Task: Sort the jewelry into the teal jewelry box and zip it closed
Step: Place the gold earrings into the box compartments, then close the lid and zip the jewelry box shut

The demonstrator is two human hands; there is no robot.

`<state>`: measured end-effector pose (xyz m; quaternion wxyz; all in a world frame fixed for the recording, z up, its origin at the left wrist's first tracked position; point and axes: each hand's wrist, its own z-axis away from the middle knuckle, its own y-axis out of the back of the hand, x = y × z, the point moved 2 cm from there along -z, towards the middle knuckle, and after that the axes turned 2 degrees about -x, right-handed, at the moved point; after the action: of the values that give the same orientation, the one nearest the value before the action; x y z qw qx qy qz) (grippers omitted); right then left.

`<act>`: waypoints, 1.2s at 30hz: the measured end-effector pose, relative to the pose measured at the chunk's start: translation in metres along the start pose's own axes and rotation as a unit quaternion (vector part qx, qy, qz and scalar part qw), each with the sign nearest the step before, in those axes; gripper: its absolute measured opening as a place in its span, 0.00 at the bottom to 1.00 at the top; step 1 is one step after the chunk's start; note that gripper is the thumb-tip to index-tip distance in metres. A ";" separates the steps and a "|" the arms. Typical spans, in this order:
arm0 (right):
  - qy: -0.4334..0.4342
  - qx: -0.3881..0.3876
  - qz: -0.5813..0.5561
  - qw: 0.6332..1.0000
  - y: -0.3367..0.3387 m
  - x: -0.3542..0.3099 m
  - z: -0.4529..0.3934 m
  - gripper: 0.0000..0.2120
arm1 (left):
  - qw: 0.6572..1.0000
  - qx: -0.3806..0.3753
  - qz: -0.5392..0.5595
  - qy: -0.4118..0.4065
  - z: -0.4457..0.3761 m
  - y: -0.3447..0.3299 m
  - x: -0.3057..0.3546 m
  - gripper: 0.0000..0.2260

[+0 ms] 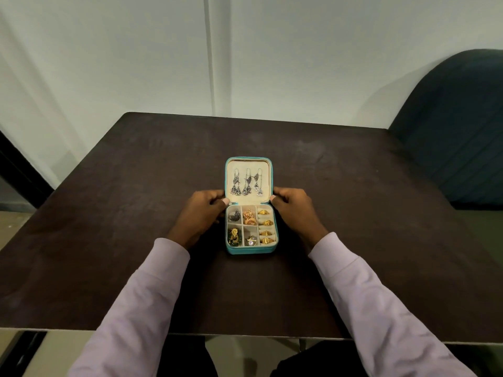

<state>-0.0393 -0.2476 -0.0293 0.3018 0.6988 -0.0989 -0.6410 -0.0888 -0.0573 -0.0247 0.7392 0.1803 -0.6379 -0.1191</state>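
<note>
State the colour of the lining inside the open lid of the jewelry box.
Cream, seen in the head view: the lid lining behind the hanging silver earrings.

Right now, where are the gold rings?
In the head view, the gold rings sit stacked in the ring-roll column on the right side of the open teal jewelry box, beside the right hand.
</note>
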 end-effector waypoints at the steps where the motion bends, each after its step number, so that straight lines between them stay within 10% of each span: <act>1: -0.001 0.000 -0.010 1.000 0.000 0.001 0.001 0.13 | 1.000 -0.005 0.015 0.003 0.001 0.000 0.001 0.11; 36: 0.006 -0.006 0.011 1.000 0.003 0.009 0.012 0.19 | 0.988 -0.025 0.152 0.012 0.004 0.004 -0.011 0.15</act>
<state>-0.0489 -0.2585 -0.0345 0.3133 0.6997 -0.1007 -0.6342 -0.0949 -0.0493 -0.0326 0.7608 0.0645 -0.6455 -0.0194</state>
